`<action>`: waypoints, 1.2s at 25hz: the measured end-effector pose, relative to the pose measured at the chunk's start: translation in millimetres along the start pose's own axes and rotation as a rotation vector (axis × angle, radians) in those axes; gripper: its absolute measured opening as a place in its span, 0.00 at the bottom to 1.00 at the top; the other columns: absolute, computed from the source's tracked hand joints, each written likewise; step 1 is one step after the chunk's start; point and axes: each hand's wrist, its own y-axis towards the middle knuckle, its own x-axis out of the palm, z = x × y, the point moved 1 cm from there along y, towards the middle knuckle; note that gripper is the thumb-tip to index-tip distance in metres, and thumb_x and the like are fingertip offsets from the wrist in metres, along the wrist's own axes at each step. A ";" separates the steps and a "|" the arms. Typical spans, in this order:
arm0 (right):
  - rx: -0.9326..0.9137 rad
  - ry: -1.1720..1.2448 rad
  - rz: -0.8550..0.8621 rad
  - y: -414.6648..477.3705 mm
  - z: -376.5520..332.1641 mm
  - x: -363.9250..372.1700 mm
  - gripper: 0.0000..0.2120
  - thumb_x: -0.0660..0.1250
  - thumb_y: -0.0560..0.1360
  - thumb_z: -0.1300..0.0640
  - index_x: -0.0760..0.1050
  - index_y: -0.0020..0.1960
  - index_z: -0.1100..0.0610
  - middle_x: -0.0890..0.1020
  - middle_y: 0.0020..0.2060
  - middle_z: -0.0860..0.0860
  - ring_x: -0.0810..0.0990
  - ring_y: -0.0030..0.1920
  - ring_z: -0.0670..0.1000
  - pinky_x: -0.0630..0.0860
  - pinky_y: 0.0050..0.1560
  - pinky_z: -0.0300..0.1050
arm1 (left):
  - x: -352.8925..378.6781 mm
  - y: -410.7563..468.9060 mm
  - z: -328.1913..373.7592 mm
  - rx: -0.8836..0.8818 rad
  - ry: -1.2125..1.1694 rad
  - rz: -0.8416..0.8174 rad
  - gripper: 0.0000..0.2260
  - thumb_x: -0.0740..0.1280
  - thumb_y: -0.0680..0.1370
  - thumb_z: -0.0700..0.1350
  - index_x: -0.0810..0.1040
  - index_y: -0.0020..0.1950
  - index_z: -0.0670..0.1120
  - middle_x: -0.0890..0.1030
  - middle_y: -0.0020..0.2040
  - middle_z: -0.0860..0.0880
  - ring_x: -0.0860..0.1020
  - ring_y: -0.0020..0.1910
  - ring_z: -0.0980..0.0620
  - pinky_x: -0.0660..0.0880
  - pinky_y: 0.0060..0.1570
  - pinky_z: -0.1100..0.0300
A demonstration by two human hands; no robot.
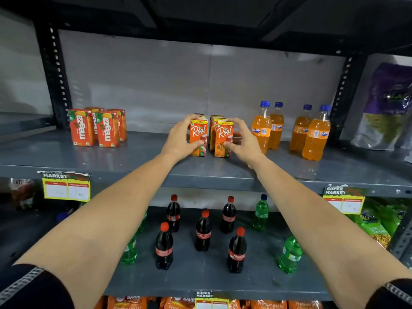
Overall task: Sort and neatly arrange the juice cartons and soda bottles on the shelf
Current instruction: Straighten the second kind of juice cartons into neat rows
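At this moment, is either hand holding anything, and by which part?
The left hand grips the left Real carton by its left side; the right hand grips the right Real carton by its right side. Both cartons stand on the shelf.

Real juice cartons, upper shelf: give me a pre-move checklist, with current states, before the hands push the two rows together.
1. Left hand on left Real carton row: ok.
2. Right hand on right Real carton row: ok.
3. Front cartons upright: ok.
4. Rows flush together: not ok, a gap remains.
5. Rear cartons aligned: cannot tell, mostly hidden.
6. Fanta bottles clear of the right hand: ok, though close.
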 end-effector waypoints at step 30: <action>0.208 0.221 -0.072 14.2 9.7 5.4 0.24 0.66 0.75 0.62 0.63 0.67 0.51 0.75 0.62 0.54 0.74 0.63 0.54 0.77 0.55 0.51 | -1.0 1.4 -1.5 -0.342 -0.207 0.024 0.26 0.79 0.63 0.51 0.72 0.57 0.50 0.78 0.50 0.51 0.78 0.48 0.54 0.80 0.45 0.53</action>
